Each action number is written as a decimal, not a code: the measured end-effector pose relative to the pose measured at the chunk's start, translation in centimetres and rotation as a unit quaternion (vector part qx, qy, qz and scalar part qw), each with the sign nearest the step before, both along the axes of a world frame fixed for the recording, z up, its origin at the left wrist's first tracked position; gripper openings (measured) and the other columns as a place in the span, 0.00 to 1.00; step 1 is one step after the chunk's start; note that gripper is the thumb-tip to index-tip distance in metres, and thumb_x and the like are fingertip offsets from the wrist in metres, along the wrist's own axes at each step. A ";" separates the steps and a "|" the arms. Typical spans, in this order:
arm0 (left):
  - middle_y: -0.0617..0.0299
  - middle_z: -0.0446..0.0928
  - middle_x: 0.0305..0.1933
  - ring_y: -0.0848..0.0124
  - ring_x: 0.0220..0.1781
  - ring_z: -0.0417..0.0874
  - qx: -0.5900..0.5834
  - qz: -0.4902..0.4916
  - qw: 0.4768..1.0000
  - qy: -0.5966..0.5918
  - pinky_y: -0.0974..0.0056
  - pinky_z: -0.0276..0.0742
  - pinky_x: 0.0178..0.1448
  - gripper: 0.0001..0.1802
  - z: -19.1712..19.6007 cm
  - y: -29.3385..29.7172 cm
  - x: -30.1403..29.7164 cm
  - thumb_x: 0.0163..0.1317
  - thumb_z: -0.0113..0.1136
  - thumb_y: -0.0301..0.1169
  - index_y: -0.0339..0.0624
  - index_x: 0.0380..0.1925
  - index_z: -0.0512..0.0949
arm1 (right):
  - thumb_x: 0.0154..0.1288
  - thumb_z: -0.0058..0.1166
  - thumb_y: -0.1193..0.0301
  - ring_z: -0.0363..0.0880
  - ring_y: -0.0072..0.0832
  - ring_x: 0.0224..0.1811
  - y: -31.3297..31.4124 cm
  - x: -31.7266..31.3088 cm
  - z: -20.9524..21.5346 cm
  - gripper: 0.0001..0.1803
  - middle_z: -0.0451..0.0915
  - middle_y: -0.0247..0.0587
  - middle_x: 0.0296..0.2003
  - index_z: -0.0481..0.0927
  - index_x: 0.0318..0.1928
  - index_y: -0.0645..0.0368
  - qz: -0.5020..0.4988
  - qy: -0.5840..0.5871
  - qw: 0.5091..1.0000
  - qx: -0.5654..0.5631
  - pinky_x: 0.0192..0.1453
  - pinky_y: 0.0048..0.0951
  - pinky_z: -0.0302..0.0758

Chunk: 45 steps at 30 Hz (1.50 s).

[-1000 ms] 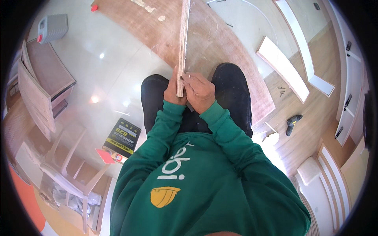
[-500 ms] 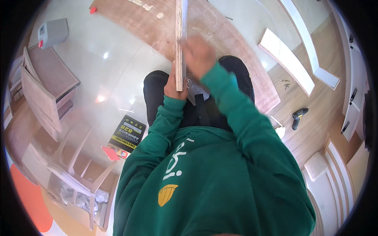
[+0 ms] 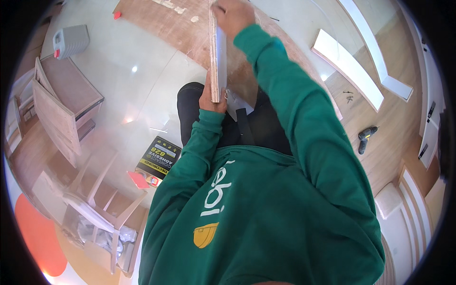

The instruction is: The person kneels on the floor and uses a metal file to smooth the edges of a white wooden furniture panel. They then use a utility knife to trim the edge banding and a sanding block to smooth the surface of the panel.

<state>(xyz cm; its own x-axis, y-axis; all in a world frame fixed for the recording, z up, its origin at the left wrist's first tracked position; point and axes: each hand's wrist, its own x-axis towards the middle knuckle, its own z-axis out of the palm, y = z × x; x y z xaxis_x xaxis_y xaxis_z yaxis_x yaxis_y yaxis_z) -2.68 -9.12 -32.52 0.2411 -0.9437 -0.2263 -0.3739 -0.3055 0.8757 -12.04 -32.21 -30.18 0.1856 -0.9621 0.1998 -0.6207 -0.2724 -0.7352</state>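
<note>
A plywood board (image 3: pixel 213 61) with a pale layered edge and a white right face stands on edge between my legs, pointing away from me. My left hand (image 3: pixel 207 99) is closed around its near end, with fingers showing on both sides. Toward the far end, my right hand (image 3: pixel 235 18) is closed against the top edge. Whatever its fingers pinch is hidden from view. Thin pale shreds (image 3: pixel 227 93) hang by the board's near end, next to my left fingers.
A wide brown wooden sheet (image 3: pixel 156 28) lies ahead. To the right are white strips (image 3: pixel 349 69), screws (image 3: pixel 349 97) and a drill (image 3: pixel 365 139). On the left stand an adhesive can (image 3: pixel 159 156), a wooden cabinet (image 3: pixel 71 90), a grey jerrycan (image 3: pixel 71 42) and chairs (image 3: pixel 90 204).
My right hand has slid along the board from its middle to the far end, and the right arm is stretched further forward. My left hand keeps its hold on the near end.
</note>
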 end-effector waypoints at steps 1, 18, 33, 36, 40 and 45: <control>0.48 0.76 0.58 0.60 0.55 0.81 -0.003 0.004 1.000 0.006 0.62 0.76 0.58 0.39 0.1 0.2 -0.1 0.60 0.56 0.23 0.42 0.72 0.56 | 0.64 0.50 0.65 0.80 0.45 0.42 2.5 0.1 -0.1 0.12 0.80 0.43 0.39 0.84 0.42 0.53 0.029 0.012 0.999 0.012 0.46 0.46 0.76; 0.51 0.82 0.43 0.66 0.44 0.82 -0.089 0.107 0.990 0.029 0.63 0.78 0.51 0.19 5.3 -1.4 3.5 0.59 0.63 0.26 0.29 0.50 0.76 | 0.68 0.57 0.69 0.79 0.21 0.30 17.7 -26.2 5.5 0.10 0.81 0.39 0.28 0.80 0.37 0.65 -0.341 -0.279 0.888 0.134 0.33 0.24 0.78; 0.48 0.80 0.44 0.63 0.38 0.84 -0.104 0.193 0.967 0.133 0.58 0.86 0.36 0.22 16.2 4.4 7.7 0.58 0.67 0.29 0.27 0.50 0.75 | 0.69 0.44 0.64 0.78 0.33 0.44 40.5 -40.0 -24.3 0.15 0.77 0.39 0.36 0.74 0.51 0.55 -0.559 -0.600 0.519 0.240 0.46 0.43 0.79; 0.44 0.76 0.51 0.55 0.44 0.84 -0.094 0.259 0.938 0.209 0.52 0.88 0.39 0.28 16.3 8.1 8.1 0.60 0.62 0.24 0.30 0.59 0.66 | 0.70 0.39 0.56 0.78 0.36 0.50 36.5 -31.5 -17.1 0.22 0.80 0.45 0.41 0.73 0.55 0.57 -0.504 -0.390 0.682 0.359 0.48 0.45 0.78; 0.40 0.74 0.52 0.48 0.46 0.83 -0.046 0.350 0.928 0.119 0.43 0.88 0.38 0.38 12.0 10.5 8.6 0.60 0.61 0.19 0.39 0.68 0.55 | 0.71 0.33 0.46 0.80 0.39 0.51 33.6 -27.1 -19.2 0.30 0.82 0.51 0.44 0.74 0.56 0.57 -0.247 -0.050 0.912 0.324 0.48 0.46 0.78; 0.43 0.79 0.48 0.54 0.40 0.86 0.008 0.353 0.928 0.115 0.55 0.90 0.35 0.34 13.0 13.0 7.3 0.59 0.63 0.23 0.32 0.65 0.62 | 0.71 0.39 0.57 0.81 0.53 0.43 28.9 -24.5 -22.2 0.20 0.82 0.55 0.44 0.72 0.55 0.56 -0.112 0.072 0.893 0.431 0.49 0.47 0.75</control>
